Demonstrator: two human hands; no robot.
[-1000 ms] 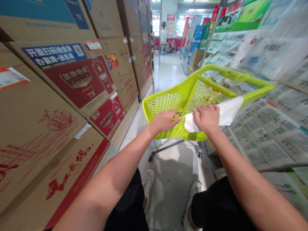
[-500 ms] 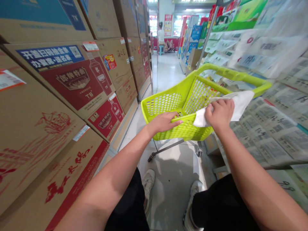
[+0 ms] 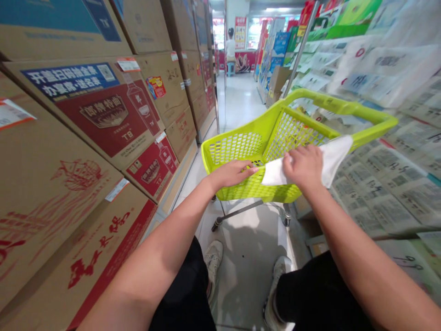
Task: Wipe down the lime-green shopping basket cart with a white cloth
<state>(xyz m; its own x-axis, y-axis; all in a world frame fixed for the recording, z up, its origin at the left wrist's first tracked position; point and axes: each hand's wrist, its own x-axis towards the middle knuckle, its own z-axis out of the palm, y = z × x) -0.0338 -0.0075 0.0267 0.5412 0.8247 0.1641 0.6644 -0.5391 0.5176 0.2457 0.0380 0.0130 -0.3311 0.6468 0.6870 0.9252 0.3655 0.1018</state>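
Note:
A lime-green plastic shopping cart point(image 3: 237, 148) stands in the aisle in front of me, tilted a little. My left hand point(image 3: 231, 173) rests on its near rim, fingers curled over the edge. My right hand point(image 3: 303, 166) presses a white cloth point(image 3: 332, 154) against the near right rim of the cart, fingers closed over the cloth. The cloth hangs out on both sides of the hand. My legs in black shorts and my white shoes point(image 3: 213, 257) show below.
Stacked cardboard cartons point(image 3: 96, 115) wall the left side of the aisle. Shelves of packaged goods point(image 3: 386, 115) line the right. The pale tiled floor point(image 3: 241, 101) runs ahead to a person point(image 3: 230, 46) standing far down the aisle.
My right hand slid the cloth right along the cart rim, then back left toward the near corner. My left hand stayed on the rim.

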